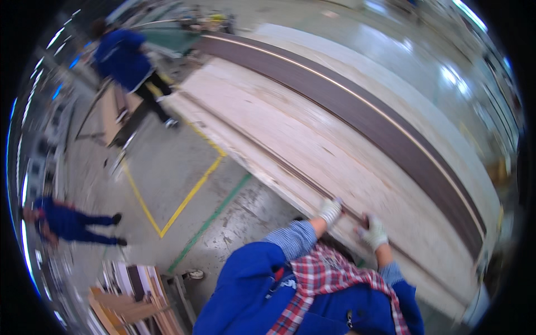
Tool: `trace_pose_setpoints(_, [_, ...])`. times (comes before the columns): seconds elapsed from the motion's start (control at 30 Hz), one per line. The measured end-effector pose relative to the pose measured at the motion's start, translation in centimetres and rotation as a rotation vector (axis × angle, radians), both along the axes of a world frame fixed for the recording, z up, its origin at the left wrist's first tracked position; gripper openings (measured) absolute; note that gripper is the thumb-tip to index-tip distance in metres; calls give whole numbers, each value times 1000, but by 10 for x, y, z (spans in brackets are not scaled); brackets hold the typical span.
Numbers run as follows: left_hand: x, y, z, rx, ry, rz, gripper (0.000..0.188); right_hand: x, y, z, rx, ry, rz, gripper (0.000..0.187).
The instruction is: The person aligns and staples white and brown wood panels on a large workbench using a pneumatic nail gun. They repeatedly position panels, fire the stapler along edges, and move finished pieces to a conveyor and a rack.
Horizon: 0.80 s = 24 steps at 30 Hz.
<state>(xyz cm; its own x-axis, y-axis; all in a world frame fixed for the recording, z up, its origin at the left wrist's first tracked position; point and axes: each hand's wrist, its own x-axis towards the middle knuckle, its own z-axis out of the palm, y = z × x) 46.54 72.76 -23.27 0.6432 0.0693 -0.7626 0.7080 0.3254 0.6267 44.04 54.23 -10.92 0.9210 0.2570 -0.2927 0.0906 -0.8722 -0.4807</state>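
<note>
Both my hands wear pale work gloves and are at a long, thin brown strip (279,162) lying lengthwise on a light wooden worktop (268,117). My left hand (330,211) is closed on the strip near the worktop's close edge. A short way to the right, my right hand (374,233) bends its fingers around the same strip, thumb side toward the left hand. Between the hands a short brown stretch of the strip shows. Blur hides the exact fingertip contact. Farther across the worktop lies a wide dark brown panel (346,109) with a pale line along it.
A person in blue (123,58) stands by the worktop's far left end. Another person in blue (61,220) is farther left. A rack of upright boards (134,301) stands at lower left. Yellow (190,195) and green lines (209,223) mark the grey floor.
</note>
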Motion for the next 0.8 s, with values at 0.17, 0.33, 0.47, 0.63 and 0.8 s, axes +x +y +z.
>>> trace_pose_setpoints(0.17, [-28, 14, 108, 139, -60, -543, 45, -40, -33, -19, -127, -195, 175, 27])
trace_pose_setpoints(0.33, [-27, 41, 154, 948, -526, -833, 58, -52, -49, -35, 30, -383, 233, 24])
trace_pose_setpoints(0.47, [-1, 80, 120, 1345, -750, -885, 63, -53, -37, -34, 70, -342, 186, 26])
trace_pose_setpoints(0.63, [49, 192, 87, 1341, -706, -913, 72, -52, -43, -54, 105, -301, 197, 26])
trace_pose_setpoints(0.8, [108, 367, 89, 1497, -533, -914, 72, -52, -67, -76, -41, -250, 216, 28])
